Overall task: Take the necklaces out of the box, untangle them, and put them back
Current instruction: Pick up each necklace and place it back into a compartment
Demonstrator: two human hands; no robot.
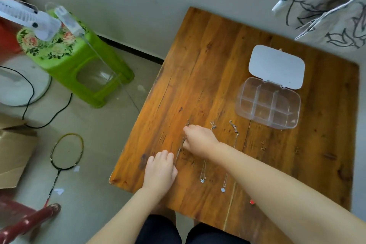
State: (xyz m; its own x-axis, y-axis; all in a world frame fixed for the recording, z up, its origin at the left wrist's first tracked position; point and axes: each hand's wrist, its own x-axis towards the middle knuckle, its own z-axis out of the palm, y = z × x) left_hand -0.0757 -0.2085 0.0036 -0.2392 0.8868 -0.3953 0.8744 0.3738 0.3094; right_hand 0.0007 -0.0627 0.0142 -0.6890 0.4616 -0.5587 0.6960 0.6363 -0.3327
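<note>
A clear plastic box [267, 105] with several empty compartments stands open on the wooden table [198, 65], its white lid [277, 66] folded back. Three thin silver necklaces lie stretched out in front of it. My right hand [198, 138] pinches the upper part of the leftmost necklace [178, 154]. My left hand [160, 168] holds that chain's lower end against the table. The middle necklace [202, 180] ends in a butterfly pendant. The right necklace [223, 190] ends in a small pale pendant.
Small gold pieces [263, 145] and a tiny red item [252, 202] lie on the table's right part. A green stool [75, 59], a badminton racket [65, 156], a cardboard box [13, 152] and a black cable [39, 117] are on the floor to the left. Patterned fabric [326, 6] hangs at top right.
</note>
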